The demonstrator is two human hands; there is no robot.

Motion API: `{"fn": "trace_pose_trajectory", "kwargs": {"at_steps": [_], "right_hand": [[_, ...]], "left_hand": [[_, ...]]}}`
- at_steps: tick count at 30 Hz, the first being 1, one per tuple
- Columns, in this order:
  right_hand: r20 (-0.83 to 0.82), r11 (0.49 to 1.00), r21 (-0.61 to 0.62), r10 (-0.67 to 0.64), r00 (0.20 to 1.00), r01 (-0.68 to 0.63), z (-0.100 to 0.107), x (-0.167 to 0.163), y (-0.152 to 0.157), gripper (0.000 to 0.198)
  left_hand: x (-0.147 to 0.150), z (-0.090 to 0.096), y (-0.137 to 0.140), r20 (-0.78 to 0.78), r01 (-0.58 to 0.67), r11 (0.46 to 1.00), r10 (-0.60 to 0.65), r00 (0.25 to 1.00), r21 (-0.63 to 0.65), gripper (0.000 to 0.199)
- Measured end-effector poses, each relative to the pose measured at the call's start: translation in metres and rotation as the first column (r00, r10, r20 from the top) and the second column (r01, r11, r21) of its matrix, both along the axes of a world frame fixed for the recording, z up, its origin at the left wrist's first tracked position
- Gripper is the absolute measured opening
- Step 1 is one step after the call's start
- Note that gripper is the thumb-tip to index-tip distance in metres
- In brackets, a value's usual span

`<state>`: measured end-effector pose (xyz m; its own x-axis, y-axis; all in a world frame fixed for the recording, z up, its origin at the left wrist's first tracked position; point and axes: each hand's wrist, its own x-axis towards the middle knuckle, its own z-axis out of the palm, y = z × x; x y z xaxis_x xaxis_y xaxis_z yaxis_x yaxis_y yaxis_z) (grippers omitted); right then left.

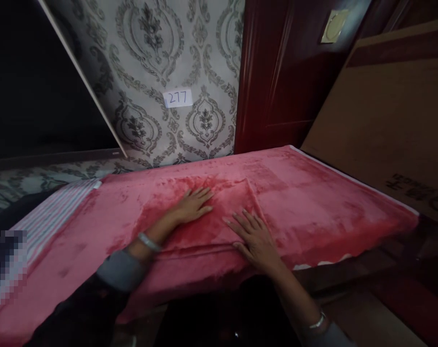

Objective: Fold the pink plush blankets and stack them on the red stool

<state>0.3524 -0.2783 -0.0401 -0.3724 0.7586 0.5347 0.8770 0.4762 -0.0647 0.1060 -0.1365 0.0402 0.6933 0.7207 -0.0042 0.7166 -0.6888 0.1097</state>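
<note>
A folded piece of red plush fabric (219,217) lies flat on a larger pink-red plush cover (313,193). What kind of item the folded piece is, I cannot tell. My left hand (193,206) rests palm down on its upper middle, fingers stretched to the right. Near its right front corner lies my right hand (257,241), also palm down, with fingers apart and pointing up and left. Both hands press on the fabric and grip nothing. A metal bangle circles each wrist.
Behind the cover stands a patterned wall with a paper label (177,98) reading 277. A large dark screen (45,82) is at the left, above a striped cloth (56,217). A big cardboard box (385,115) leans at the right, beside a dark red door (273,72).
</note>
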Motion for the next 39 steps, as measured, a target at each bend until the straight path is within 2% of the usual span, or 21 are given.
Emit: {"fn": "trace_pose_trajectory", "kwargs": {"at_steps": [3,7,11,14,16,18,22,25,28,32,39], "right_hand": [[-0.033,1.000,0.019,-0.003,0.999,0.004,-0.007,0.003,-0.007,0.051],[-0.083,0.998,0.061,0.000,0.997,0.006,-0.019,0.004,-0.012,0.047],[-0.145,0.997,0.071,-0.027,0.989,0.038,-0.028,0.005,-0.020,0.046],[-0.212,0.999,0.027,-0.031,0.977,0.038,-0.024,0.008,-0.027,0.045],[-0.269,1.000,0.006,-0.027,0.963,0.030,-0.013,0.008,-0.030,0.045],[-0.292,1.000,0.002,-0.023,0.956,0.024,0.002,0.000,-0.029,0.046],[-0.171,0.999,-0.043,0.011,0.985,-0.019,0.024,-0.034,-0.019,0.050],[-0.081,0.997,-0.081,-0.002,0.997,-0.005,0.017,-0.056,-0.014,0.052],[-0.046,0.996,-0.087,-0.022,0.999,0.018,0.000,-0.063,-0.014,0.050],[-0.053,0.999,-0.034,-0.014,0.998,0.012,-0.009,-0.059,-0.016,0.047],[-0.074,0.999,0.029,-0.014,0.997,0.016,-0.013,-0.059,-0.020,0.046]], "left_hand": [[-0.044,-0.013,-0.038,0.015,-0.027,0.992,0.025,1.000,0.127,0.058],[-0.094,-0.039,-0.090,0.064,-0.137,0.946,0.123,0.990,0.293,0.054],[-0.117,-0.060,-0.133,0.149,-0.332,0.865,0.297,0.943,0.377,0.056],[-0.121,-0.066,-0.156,0.228,-0.493,0.790,0.438,0.870,0.364,0.056],[-0.117,-0.062,-0.165,0.263,-0.541,0.758,0.474,0.840,0.364,0.056],[-0.104,-0.052,-0.166,0.292,-0.531,0.755,0.447,0.846,0.384,0.055],[-0.052,-0.034,-0.156,0.269,-0.360,0.844,0.268,0.925,0.396,0.058],[-0.012,-0.040,-0.150,0.197,-0.262,0.895,0.202,0.959,0.361,0.062],[0.005,-0.060,-0.151,0.158,-0.262,0.902,0.220,0.963,0.342,0.065],[0.003,-0.077,-0.154,0.156,-0.268,0.886,0.224,0.962,0.378,0.069],[-0.003,-0.075,-0.160,0.180,-0.246,0.862,0.184,0.966,0.442,0.071]]}}
